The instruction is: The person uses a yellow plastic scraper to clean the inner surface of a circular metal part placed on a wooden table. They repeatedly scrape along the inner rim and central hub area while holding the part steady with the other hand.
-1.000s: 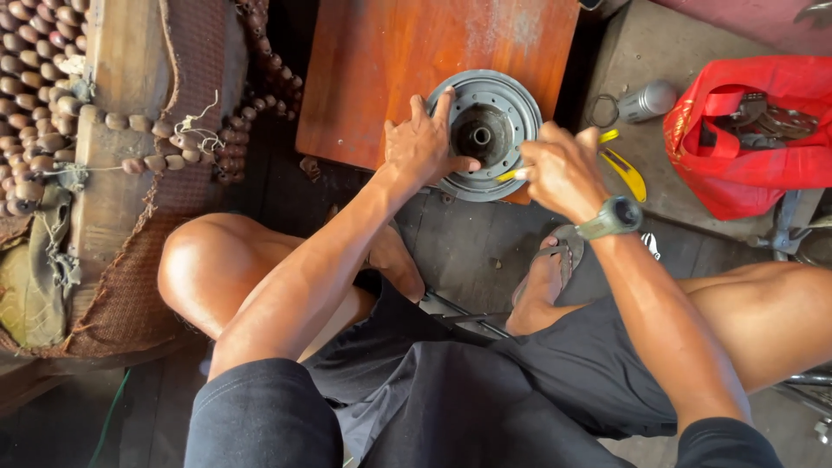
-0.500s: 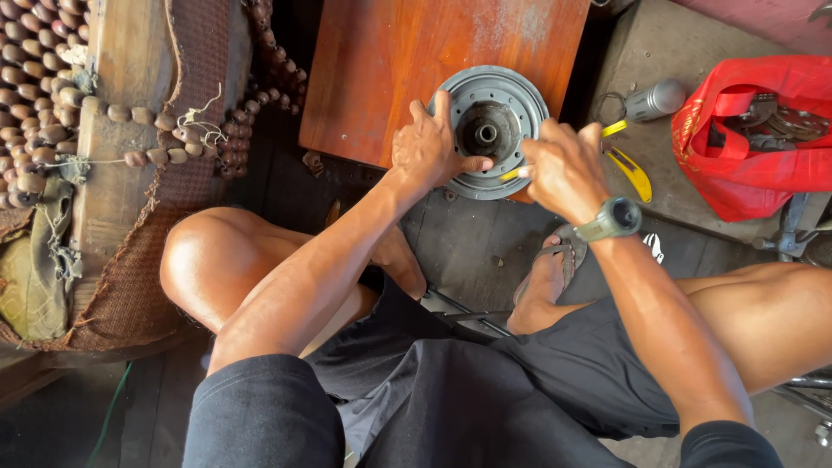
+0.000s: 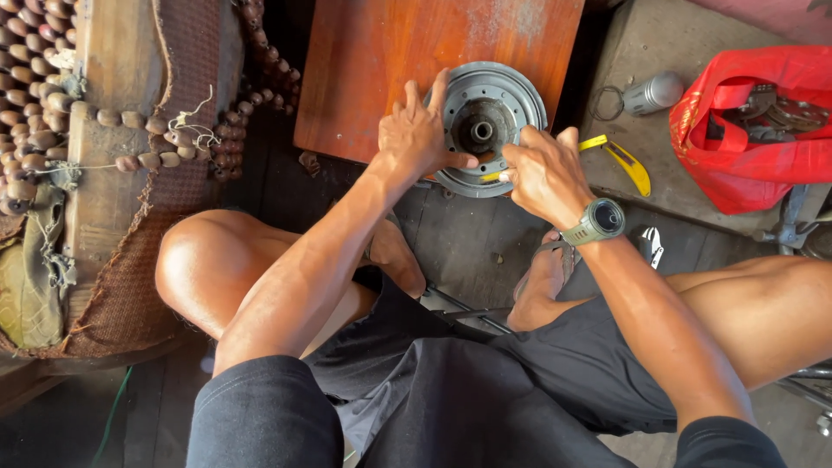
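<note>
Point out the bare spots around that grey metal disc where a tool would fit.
Free: the reddish wooden board left of the round grey metal disc, and the concrete floor between board and red bag. Crowded: the disc's near edge, under the left hand and right hand, and around the yellow-handled tool.
</note>
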